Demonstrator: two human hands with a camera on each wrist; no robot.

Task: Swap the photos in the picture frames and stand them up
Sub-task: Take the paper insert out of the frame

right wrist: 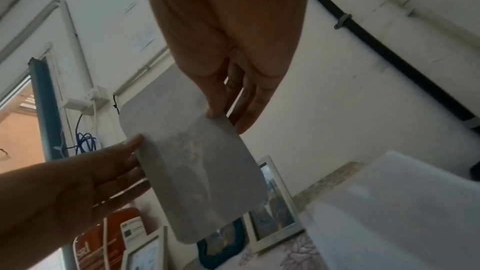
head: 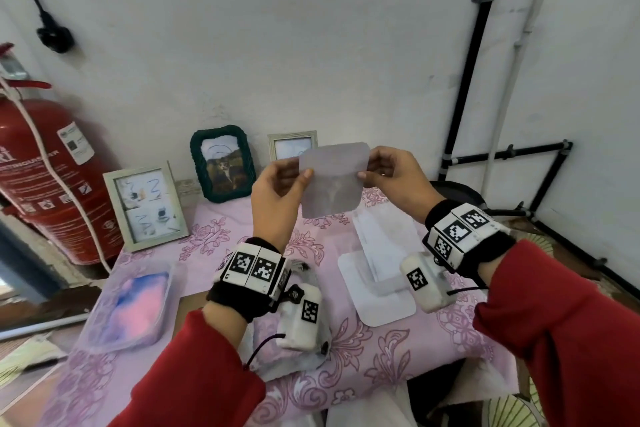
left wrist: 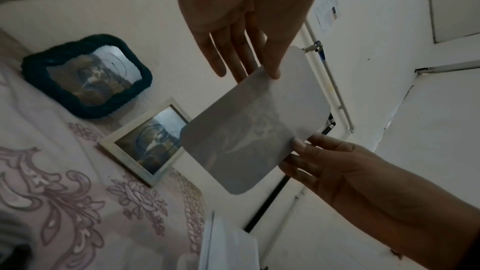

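Note:
Both hands hold a photo [head: 330, 180] with rounded corners up above the table, its pale back toward me. My left hand [head: 294, 178] pinches its left edge and my right hand [head: 372, 170] pinches its right edge; the same photo [left wrist: 255, 122] [right wrist: 192, 163] shows in both wrist views. A dark green braided frame [head: 223, 163] with a cat picture stands against the wall. A small white frame [head: 292, 144] stands right of it, partly hidden by the photo. A larger pale frame [head: 145, 204] stands at the left.
A white frame backing with its stand [head: 377, 274] lies flat on the pink floral tablecloth [head: 363, 350]. A clear plastic box [head: 133, 305] sits at the table's left. A red fire extinguisher [head: 45, 163] stands beside the table. Black pipes [head: 478, 80] run along the right wall.

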